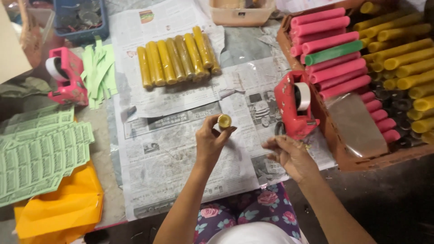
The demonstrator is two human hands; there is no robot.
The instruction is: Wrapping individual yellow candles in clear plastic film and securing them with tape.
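The work surface is a grey table (253, 45), worn and stained, spread over with sheets of newspaper (181, 158) that carry dark smudges. At the near right the surface ends and a dark floor (393, 199) shows, dim and bare-looking. To the far left a pale board or box side (11, 45) cuts into the corner. Light is soft and even, falling from above with only faint shadows on the paper; the near right stays in shade. No wall or window shows
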